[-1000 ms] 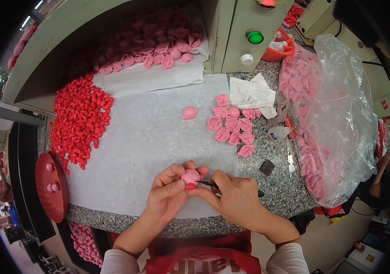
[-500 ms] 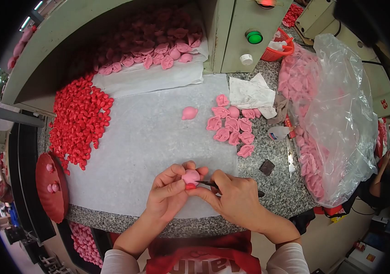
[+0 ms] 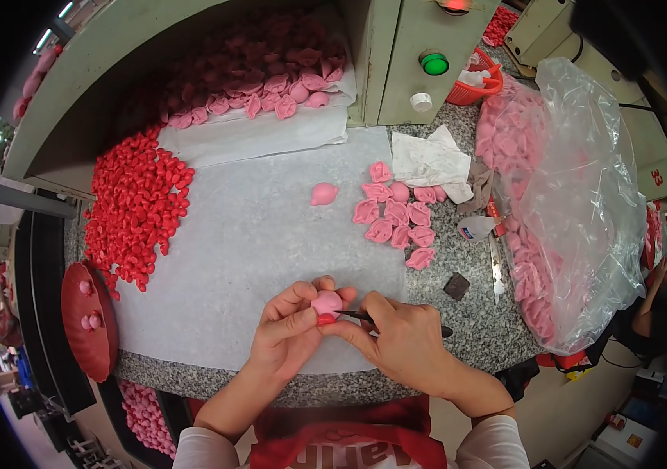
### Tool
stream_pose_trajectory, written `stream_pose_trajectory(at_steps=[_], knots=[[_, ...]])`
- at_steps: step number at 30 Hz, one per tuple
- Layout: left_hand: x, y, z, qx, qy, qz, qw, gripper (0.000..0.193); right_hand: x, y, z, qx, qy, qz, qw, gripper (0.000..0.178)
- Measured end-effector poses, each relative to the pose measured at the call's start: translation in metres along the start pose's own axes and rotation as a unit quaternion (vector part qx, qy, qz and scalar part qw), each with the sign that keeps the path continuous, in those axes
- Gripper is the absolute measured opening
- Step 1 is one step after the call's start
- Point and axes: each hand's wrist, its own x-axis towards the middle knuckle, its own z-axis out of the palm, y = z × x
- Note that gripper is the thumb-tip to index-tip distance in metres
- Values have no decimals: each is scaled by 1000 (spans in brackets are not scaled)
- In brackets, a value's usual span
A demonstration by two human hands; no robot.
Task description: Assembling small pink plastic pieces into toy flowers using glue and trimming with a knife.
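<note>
Between the thumb and fingers of my left hand is a small rounded pink piece, held above the near edge of the paper. A small red piece sits against its lower side. My right hand is closed round a thin dark-handled tool, whose tip touches the pink piece. The tool's exact kind is too small to make out. Farther up the paper lies another rounded pink piece. To its right is a cluster of folded pink pieces.
Red pieces are heaped at the left, beside a red dish. Pink pieces fill the metal housing at the back. At the right are a clear plastic bag, a glue bottle, a blade and a dark square block.
</note>
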Motion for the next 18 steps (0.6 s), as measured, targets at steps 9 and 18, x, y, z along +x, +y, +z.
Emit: stream_pose_trajectory(at_steps=[9,18], knots=[[0,1,0,4,1,1,1000,16,1,0,1,12,20,-5,1000,43],[0,1,0,21,-6,13,1000,16,2,0,0,13,17,-3,1000,43]])
